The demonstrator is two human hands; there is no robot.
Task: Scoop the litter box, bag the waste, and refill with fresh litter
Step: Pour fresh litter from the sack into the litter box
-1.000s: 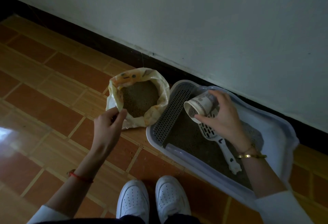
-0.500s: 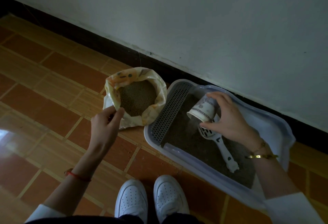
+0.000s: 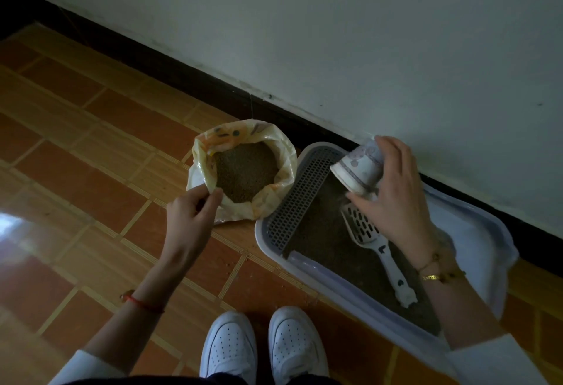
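Litter box (image 3: 475,229): pale plastic tray on the tiled floor, set along the wall's dark skirting; grey perforated grate at its left end; dark litter covers its bottom.
Scoop (image 3: 370,237): white slotted scoop lying in the litter box on the litter, handle toward the near rim, head under the right hand.
Litter bag (image 3: 259,131): yellow-and-orange plastic bag, mouth rolled open, standing on the floor just beside the box's left end; brown granules fill it.
Cup (image 3: 356,171): patterned paper cup, tipped with its mouth down and to the left, above the litter near the grate.
Right hand (image 3: 396,195): fingers wrapped closed around the cup; gold bracelets at the wrist.
Left hand (image 3: 190,220): thumb and fingers pinched on the bag's near rim; red cord at the wrist.
Shoes (image 3: 262,351): white pair, toes pointing toward the box, on the floor (image 3: 91,171).
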